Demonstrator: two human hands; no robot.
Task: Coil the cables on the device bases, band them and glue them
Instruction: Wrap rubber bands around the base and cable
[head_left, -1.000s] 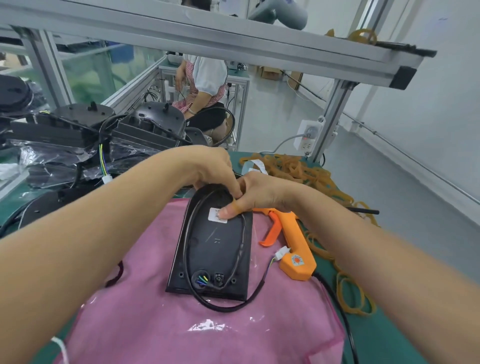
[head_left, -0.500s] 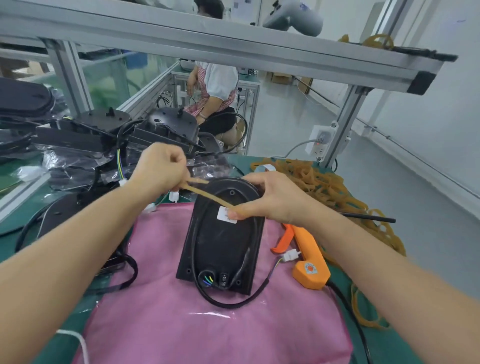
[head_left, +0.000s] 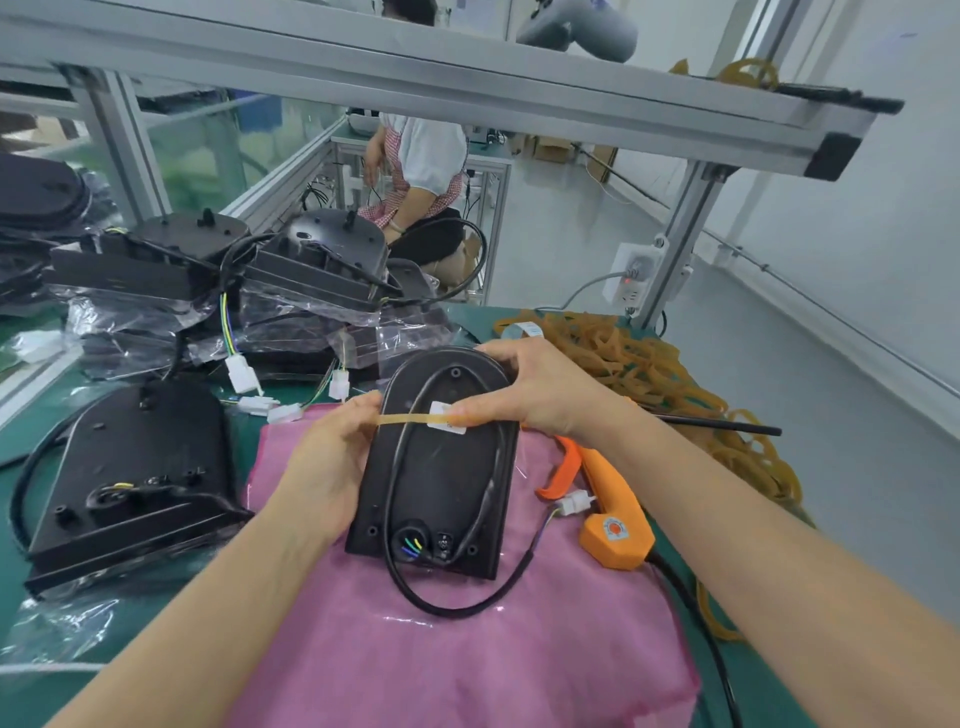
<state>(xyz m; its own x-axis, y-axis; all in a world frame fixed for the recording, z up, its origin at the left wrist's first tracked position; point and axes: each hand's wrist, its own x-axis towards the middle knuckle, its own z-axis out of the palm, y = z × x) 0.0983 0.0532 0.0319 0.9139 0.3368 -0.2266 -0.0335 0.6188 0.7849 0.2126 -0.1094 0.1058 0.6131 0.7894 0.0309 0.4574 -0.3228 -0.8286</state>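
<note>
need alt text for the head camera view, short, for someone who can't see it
Two hands stretch a tan rubber band across a black device base with a cable coiled on it: the left hand pulls one end, the right hand pins the other. The base lies on a pink cloth, with an orange glue gun to its right.

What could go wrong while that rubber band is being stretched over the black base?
The band, stretched between the left hand and right hand, could slip or snap. The cable loops loosely past the base edge, so it may escape banding. The glue gun lies beside the right forearm.
</note>
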